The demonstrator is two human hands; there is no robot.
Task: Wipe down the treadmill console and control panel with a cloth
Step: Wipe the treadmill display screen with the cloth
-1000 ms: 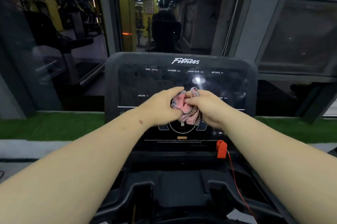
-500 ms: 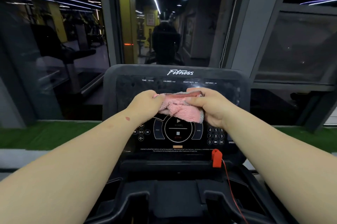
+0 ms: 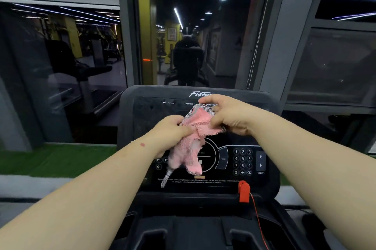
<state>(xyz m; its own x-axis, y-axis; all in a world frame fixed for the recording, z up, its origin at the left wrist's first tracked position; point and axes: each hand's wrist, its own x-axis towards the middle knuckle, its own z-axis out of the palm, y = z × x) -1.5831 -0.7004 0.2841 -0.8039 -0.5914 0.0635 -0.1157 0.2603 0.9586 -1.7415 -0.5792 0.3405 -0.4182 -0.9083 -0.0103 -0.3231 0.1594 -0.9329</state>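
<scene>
Over the treadmill console, both hands are holding a pink cloth just in front of the display.

Left hand is pinching the cloth's left edge between thumb and fingers; right hand is gripping the upper right corner with curled fingers. Cloth is hanging lengthwise, running down from the hands toward the near control panel, so the dangling end is lying nearer the buttons than either hand. Red safety key is sitting near right.

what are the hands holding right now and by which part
Both hands hold the pink cloth: the left hand grips its left upper edge, the right hand pinches its top right corner; the rest hangs loose.
</scene>
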